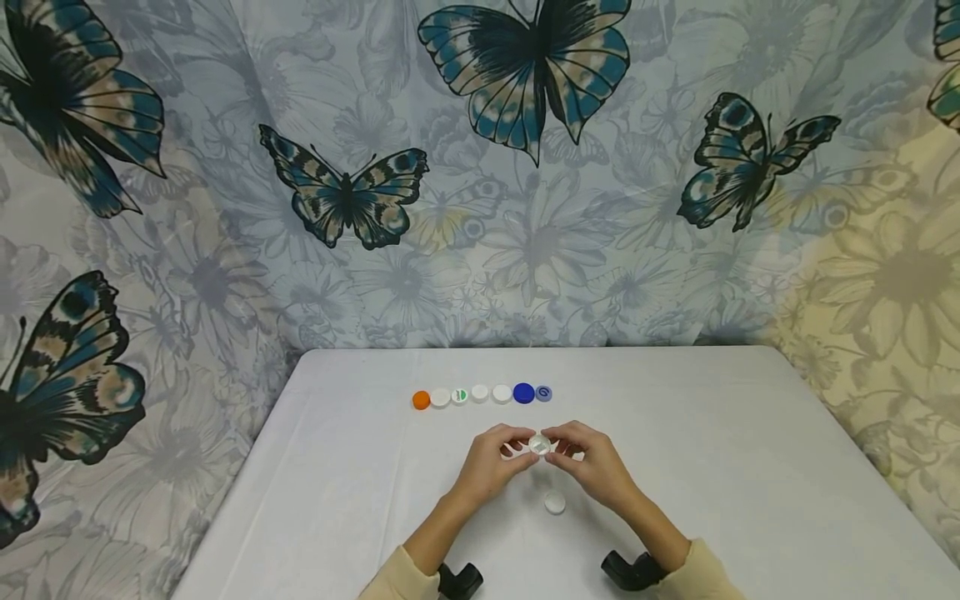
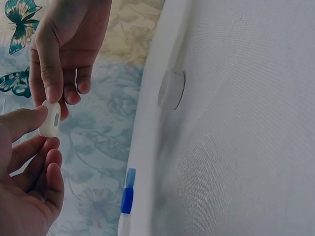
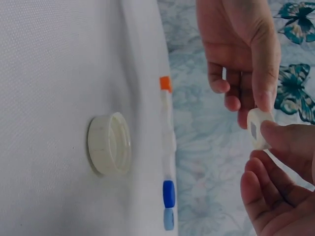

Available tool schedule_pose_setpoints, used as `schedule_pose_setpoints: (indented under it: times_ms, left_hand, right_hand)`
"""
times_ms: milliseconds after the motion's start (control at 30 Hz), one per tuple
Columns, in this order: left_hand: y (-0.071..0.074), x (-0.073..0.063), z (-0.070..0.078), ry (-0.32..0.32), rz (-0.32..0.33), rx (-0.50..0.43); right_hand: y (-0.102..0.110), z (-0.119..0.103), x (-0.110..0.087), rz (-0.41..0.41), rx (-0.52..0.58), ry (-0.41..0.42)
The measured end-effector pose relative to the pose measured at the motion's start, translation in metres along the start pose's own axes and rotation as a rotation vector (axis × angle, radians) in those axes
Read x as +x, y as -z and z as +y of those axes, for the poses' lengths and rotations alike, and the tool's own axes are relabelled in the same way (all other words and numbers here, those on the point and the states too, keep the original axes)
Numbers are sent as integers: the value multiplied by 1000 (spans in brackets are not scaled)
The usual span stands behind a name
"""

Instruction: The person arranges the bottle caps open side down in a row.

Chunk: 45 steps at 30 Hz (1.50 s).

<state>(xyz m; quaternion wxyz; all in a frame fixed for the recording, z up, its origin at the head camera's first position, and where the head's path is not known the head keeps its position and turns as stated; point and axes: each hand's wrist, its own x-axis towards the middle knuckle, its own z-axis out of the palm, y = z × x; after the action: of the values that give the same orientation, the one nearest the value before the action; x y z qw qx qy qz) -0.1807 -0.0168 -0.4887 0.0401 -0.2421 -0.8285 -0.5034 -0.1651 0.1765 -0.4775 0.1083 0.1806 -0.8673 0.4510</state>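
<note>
Between both hands a small white bottle cap is held up over the table. My left hand pinches its left edge with thumb and fingertips, while my right hand pinches the right edge. A small grey mark shows on the cap in the left wrist view. Below the hands, nearer the front, a second white bottle cap lies on the white table; its hollow side shows on that cap in the right wrist view.
Beyond the hands, several bottle caps form a row: an orange cap at the left end, white ones, one with a green mark, then a dark blue cap and a light blue cap. A butterfly-print cloth hangs behind the table.
</note>
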Motion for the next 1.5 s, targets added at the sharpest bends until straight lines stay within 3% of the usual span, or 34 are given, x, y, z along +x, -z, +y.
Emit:
schedule_pose_setpoints:
  times_ms: [300, 767, 1500]
  left_hand:
    - [0, -1, 1, 13, 22, -12]
    - [0, -3, 0, 40, 43, -28]
    - [0, -2, 1, 73, 97, -78]
  right_hand:
    - [-5, 1, -3, 85, -32, 81]
    - [-11, 5, -5, 149, -46, 197]
    - [-12, 1, 1, 188, -9, 226]
